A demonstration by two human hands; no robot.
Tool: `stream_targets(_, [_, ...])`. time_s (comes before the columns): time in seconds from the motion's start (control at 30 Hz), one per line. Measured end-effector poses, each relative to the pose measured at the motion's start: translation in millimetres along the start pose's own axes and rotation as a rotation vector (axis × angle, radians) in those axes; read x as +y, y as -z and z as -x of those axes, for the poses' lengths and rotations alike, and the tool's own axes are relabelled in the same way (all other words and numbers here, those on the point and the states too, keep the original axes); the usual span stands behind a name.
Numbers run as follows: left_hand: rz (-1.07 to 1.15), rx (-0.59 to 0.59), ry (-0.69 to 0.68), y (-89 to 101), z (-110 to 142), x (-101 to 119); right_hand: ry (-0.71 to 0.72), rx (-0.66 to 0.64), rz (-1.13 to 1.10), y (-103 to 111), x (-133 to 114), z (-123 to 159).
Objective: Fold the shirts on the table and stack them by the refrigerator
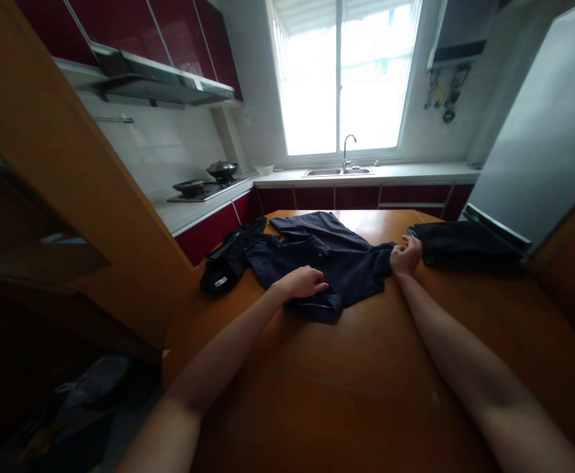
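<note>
A navy short-sleeved shirt point(346, 263) lies spread on the wooden table point(366, 368), its fabric rumpled in places. Over its near left part is my left hand point(303, 282), with curled fingers closed on the cloth; the fingertips are partly hidden. At the shirt's right end, my right hand point(406, 255) pinches the edge of what looks like a sleeve. Just beyond that hand, a folded black garment point(469, 246) rests on the table's right side.
Another dark garment point(233, 256) with a white label is bunched at the table's left. Behind stand a counter with a sink point(339, 172) and a stove point(209, 190) bearing two pans. A wooden cabinet point(95, 230) borders the left, a fridge point(538, 131) the right.
</note>
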State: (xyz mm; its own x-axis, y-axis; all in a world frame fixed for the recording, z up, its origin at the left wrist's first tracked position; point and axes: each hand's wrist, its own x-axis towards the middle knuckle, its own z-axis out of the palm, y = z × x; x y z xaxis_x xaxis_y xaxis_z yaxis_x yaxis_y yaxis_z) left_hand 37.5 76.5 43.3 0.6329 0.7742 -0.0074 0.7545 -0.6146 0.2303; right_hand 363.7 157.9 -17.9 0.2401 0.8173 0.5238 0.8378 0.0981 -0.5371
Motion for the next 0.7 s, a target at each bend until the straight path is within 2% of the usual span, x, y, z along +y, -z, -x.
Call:
stream_targets(0.07, [0.154, -0.094, -0.055, -0.8, 1.0, 9.3, 0.006, 0.107, -0.015, 4.9, -14.9, 2.9])
stream_targets(0.13, [0.377, -0.223, -0.099, -2.9, 1.5, 16.5, 0.09, 0.116, -0.03, 4.8, -34.2, 9.5])
stream_targets(0.2, [0.591, -0.349, -0.159, -5.4, 0.4, 20.0, 0.221, 0.009, -0.039, -0.4, -54.2, 20.2])
stream_targets(0.27, [0.702, -0.376, -0.224, -7.6, -3.3, 17.8, 0.349, -0.146, -0.018, -9.0, -70.2, 32.9])
stream_targets(0.3, [0.701, -0.316, -0.226, -8.4, -6.0, 13.8, 0.39, -0.225, 0.004, -13.8, -75.7, 39.0])
stream_targets(0.33, [0.647, -0.2, -0.186, -9.2, -8.9, 7.8, 0.409, -0.3, 0.031, -18.5, -79.3, 44.3])
stream_targets(0.43, [0.322, 0.265, 0.118, -11.4, -14.4, -21.1, 0.382, -0.498, 0.112, -29.1, -80.4, 53.7])
stream_targets(0.5, [0.153, 0.449, 0.305, -13.5, -12.7, -44.8, 0.358, -0.592, 0.147, -32.4, -76.8, 54.8])
stream_targets(0.6, [0.055, 0.502, 0.444, -18.7, -4.8, -74.0, 0.334, -0.631, 0.178, -33.3, -72.5, 52.9])
stream_targets(0.7, [-0.028, 0.455, 0.495, -25.0, -0.6, -86.2, 0.29, -0.631, 0.212, -33.0, -72.5, 51.2])
